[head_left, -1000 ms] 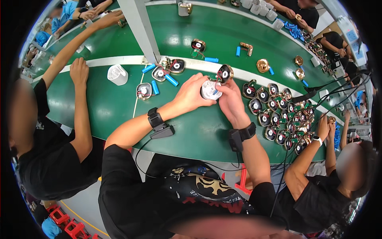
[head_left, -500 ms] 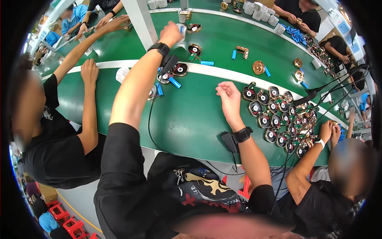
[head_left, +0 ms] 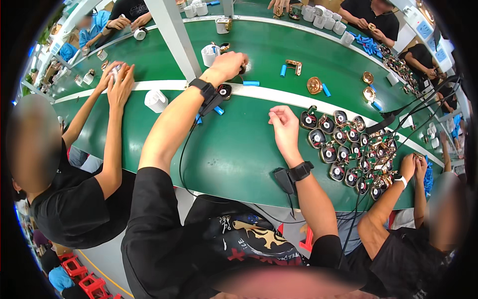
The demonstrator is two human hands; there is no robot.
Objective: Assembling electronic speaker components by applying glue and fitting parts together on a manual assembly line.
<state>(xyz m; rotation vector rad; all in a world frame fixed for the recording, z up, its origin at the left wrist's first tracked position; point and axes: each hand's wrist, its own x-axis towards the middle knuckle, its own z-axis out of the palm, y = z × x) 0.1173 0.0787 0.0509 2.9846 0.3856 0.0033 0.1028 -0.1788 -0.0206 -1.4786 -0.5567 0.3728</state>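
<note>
My left hand point(head_left: 229, 68) reaches across to the far green belt, its fingers closed on a small dark speaker part point(head_left: 244, 66), mostly hidden by them. Beside that hand stands a white housing point(head_left: 209, 56) with a blue battery cell at its opening. Another blue cell point(head_left: 251, 83) lies just nearer, by the white rail. Under my left wrist are a round speaker unit point(head_left: 225, 91) and a loose blue cell point(head_left: 219, 110). My right hand point(head_left: 284, 123) hovers over the near table, fingers loosely curled in with nothing visible in them, left of a cluster of speaker units point(head_left: 343, 144).
A metal post point(head_left: 177, 40) rises left of my left hand. A white ribbed housing point(head_left: 156, 100) stands by the rail. Gold speaker parts point(head_left: 314, 85) lie on the belt. Black cables point(head_left: 398, 130) hang at the right. Co-workers sit on both sides; the left one holds a white part point(head_left: 117, 73).
My left hand has moved right from the white housing, which now stands on the belt, to the speaker part. My right hand's fingers have curled in. The left co-worker's hands have come together.
</note>
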